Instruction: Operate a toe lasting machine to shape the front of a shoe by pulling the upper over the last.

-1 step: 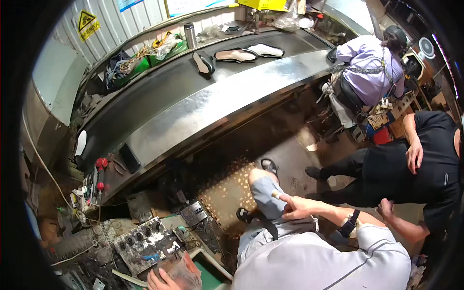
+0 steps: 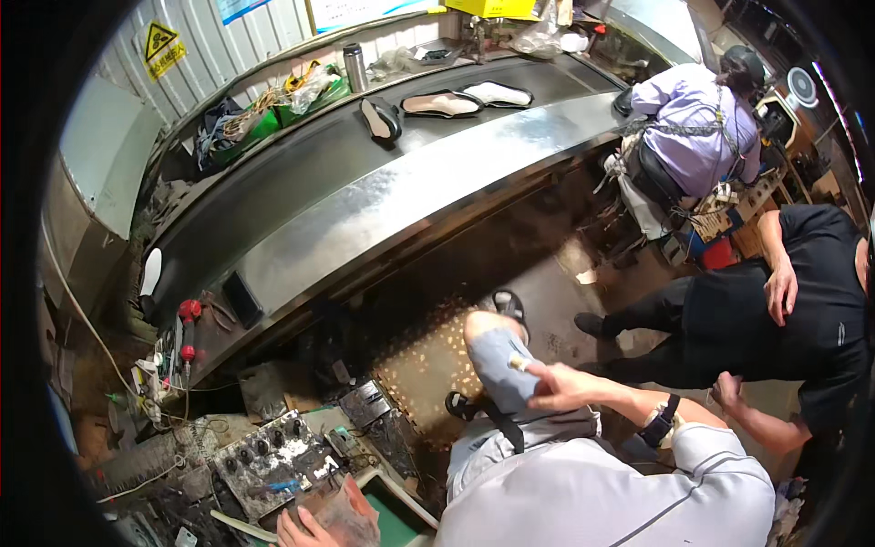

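My right hand (image 2: 563,387) rests on or just above my thigh in grey shorts (image 2: 501,374). Its index finger points out with a pale wrap near the tip, and it holds nothing I can see. A dark watch (image 2: 660,421) is on that wrist. At the lower edge, my left hand (image 2: 305,531) has its fingers apart, partly cut off by the picture. It lies against a smudged, reddish clear plastic bag or sheet (image 2: 351,512). Close by is a grimy control panel with black knobs (image 2: 264,456), and a green-lined tray (image 2: 392,510) lies right of the bag.
A long dark conveyor belt (image 2: 273,173) carries several shoe pieces (image 2: 443,104). On its near metal edge lie a phone (image 2: 241,299), pliers (image 2: 217,312) and a red tool (image 2: 189,330). A person in black (image 2: 775,310) sits at right; another in lilac (image 2: 688,128) works farther back.
The view has shifted very slightly. My right knee has moved a little to the left, while both hands stay nearly where they were.
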Tool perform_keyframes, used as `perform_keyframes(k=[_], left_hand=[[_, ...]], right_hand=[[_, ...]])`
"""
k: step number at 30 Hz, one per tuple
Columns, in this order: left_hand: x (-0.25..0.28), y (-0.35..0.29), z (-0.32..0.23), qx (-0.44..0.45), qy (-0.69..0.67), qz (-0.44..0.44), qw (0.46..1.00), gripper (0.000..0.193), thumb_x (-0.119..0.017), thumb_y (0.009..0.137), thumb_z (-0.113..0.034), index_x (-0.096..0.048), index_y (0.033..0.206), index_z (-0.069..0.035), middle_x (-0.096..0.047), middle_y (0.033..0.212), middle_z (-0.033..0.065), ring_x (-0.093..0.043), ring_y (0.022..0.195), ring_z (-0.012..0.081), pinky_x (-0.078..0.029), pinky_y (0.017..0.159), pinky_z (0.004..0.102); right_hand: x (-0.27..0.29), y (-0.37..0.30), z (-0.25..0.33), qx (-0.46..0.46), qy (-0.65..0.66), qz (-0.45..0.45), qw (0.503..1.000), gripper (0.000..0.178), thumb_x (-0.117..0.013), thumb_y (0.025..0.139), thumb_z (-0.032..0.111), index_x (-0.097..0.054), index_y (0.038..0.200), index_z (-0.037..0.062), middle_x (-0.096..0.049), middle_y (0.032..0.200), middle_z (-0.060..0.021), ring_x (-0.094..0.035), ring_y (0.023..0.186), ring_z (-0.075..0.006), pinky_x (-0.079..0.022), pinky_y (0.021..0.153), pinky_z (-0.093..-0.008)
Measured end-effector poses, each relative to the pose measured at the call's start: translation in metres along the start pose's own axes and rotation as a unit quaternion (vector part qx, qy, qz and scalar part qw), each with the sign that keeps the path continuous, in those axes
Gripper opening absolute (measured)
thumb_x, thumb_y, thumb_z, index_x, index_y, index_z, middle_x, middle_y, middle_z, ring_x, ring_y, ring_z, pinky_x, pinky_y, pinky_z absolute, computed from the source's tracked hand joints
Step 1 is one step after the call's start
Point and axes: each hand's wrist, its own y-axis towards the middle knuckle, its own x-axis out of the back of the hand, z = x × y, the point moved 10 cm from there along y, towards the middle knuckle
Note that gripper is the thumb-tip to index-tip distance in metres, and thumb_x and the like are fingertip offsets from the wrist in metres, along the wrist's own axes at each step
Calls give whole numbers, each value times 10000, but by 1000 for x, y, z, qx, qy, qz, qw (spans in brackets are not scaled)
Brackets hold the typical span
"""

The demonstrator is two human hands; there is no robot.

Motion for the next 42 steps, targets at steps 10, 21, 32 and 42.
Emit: perform_keyframes(k=[10,21,32,42], left_hand=[[1,5,-11,-1,14,16,1000,574,-400,1057,-529,-709,1193,-65,-718,1152,155,-648,1069,373,-414,1007,535],[-10,7,-8,32,13,42,999,519,-427,1066,-460,-749,1103,-55,-737,1052,174,-659,940,392,-426,1015,493],[-20,13,-7,15,13,27,999,455,-498,1057,-358,-745,998,20,-713,952,227,-633,857,426,-472,865,500],[-46,1,26,113,28,61,991,396,-522,1060,-348,-666,1170,4,-678,1021,193,-612,956,385,-478,863,463]], right_hand=[[87,-11,74,302,13,-290,908,912,-792,880,196,-229,1559,-37,-425,1513,-244,-413,1428,-321,-330,1171,-404],[105,5,96,402,5,-339,851,775,-781,852,65,-368,1499,-36,-596,1289,-219,-602,1156,-381,-465,1020,-425],[83,-14,107,500,-122,-205,832,496,-685,777,-102,-570,1259,-70,-562,890,-128,-545,773,-312,-453,746,-441],[78,-29,73,493,-116,-215,835,428,-665,723,-99,-634,1147,-47,-550,829,-111,-573,775,-309,-503,773,-437]])
